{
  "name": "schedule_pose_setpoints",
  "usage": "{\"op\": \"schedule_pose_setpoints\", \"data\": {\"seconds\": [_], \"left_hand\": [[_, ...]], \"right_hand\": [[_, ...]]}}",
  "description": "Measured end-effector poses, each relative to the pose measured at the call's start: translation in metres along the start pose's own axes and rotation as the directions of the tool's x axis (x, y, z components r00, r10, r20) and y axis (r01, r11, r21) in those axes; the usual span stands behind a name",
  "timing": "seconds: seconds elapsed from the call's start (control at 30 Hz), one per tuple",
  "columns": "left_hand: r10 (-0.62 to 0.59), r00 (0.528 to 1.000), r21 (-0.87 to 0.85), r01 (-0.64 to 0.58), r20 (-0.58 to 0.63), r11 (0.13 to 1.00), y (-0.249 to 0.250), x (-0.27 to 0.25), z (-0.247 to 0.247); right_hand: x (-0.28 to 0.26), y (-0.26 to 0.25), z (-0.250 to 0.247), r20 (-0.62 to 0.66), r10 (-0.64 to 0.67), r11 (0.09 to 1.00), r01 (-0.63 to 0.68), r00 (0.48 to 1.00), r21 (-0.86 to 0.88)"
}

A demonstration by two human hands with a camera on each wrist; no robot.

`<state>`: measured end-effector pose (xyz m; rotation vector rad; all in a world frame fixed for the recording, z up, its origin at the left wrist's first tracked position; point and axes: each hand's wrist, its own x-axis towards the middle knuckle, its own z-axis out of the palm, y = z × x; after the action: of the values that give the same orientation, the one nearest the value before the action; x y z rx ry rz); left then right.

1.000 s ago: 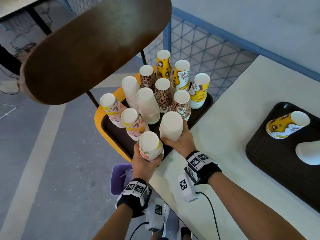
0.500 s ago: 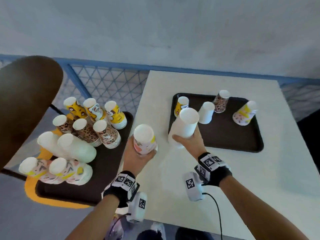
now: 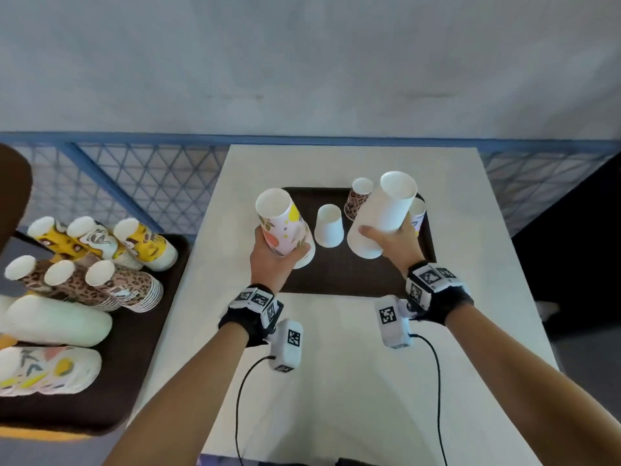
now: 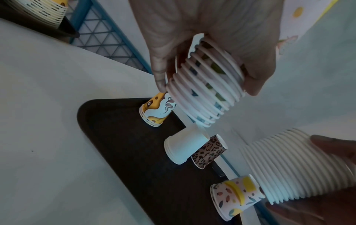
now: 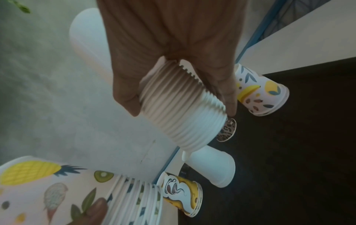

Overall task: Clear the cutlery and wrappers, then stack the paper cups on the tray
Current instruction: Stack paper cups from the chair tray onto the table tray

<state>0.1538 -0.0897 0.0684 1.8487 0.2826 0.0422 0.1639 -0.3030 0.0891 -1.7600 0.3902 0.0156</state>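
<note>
My left hand (image 3: 280,245) grips a tall stack of fruit-patterned paper cups (image 3: 282,227), held bottom-up over the left end of the dark tray (image 3: 336,277). A tall stack of plain white cups (image 3: 383,213) is gripped by my right hand (image 3: 386,232) above the tray's right part. On the tray stand upside-down short stacks: a white one (image 3: 329,225), a leopard-print one (image 3: 358,198) and a fruit-patterned one (image 3: 418,213) half hidden behind my right hand. A yellow one (image 4: 157,110) shows only in the wrist views.
The tray lies on a white table (image 3: 336,381) against a grey wall. Left of the table a second dark tray (image 3: 158,348) carries several tall cup stacks. A blue mesh fence (image 3: 134,183) runs behind. A brown chair back (image 3: 13,196) is at far left.
Both hands have carried their cup stacks from the left tray rightward to above the tray on the table. The view has turned right with them.
</note>
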Motion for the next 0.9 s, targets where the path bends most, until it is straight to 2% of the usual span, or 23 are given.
{"op": "schedule_pose_setpoints", "data": {"seconds": [0.17,0.37,0.63,0.73,0.9], "left_hand": [[-0.019,0.998,0.035,0.021,-0.056,0.999,0.007,0.013,0.017],[0.008,1.000,0.077,-0.006,-0.021,0.997,0.026,0.045,0.037],[0.164,0.986,-0.039,-0.164,-0.013,0.986,0.055,0.097,0.060],[0.214,0.975,-0.085,-0.209,0.057,0.974,0.070,0.107,0.080],[0.227,0.926,-0.121,-0.199,0.302,0.972,0.073,0.104,0.138]], "right_hand": [[0.027,0.001,-0.004,0.036,0.002,0.999,-0.001,0.999,-0.033],[0.060,0.001,-0.005,0.059,0.012,1.000,-0.012,0.998,-0.009],[0.070,-0.018,-0.042,-0.068,0.002,0.999,0.001,0.998,0.052],[0.067,-0.021,-0.068,-0.127,0.018,0.993,-0.003,0.992,0.120],[0.063,-0.011,-0.111,-0.221,0.029,0.988,0.005,0.975,0.153]]}}
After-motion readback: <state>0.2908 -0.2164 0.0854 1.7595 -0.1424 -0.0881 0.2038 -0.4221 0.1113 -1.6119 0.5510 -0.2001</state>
